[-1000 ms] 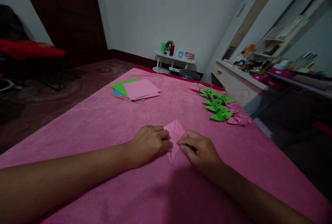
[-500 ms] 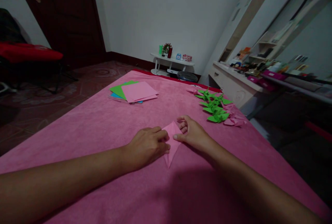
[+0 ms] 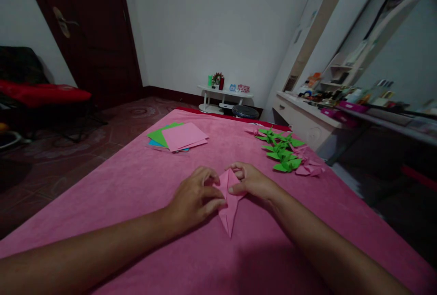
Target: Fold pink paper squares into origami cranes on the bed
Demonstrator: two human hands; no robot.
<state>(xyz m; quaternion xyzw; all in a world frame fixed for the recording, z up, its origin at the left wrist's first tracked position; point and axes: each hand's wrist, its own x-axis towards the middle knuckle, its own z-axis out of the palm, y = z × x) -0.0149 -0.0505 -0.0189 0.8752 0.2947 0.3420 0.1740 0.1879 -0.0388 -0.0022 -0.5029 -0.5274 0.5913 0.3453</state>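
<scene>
Right hand (image 3: 254,185) moved up paper (image 3: 229,215), pink cloth (image 3: 136,185), door (image 3: 92,35)

A loose stack of paper sheets (image 3: 177,136), pink on top with green and blue edges showing, lies on the far left part of the table (image 3: 136,185), which is covered in pink cloth. Towards the far right edge sits a cluster of green folded figures (image 3: 280,147) with pink folded figures (image 3: 309,169) just beside them. Beyond the table are a dark door (image 3: 92,35), a red seat (image 3: 44,93), a small white stand (image 3: 225,91) with trinkets against the wall, and a cluttered dresser (image 3: 307,119).
</scene>
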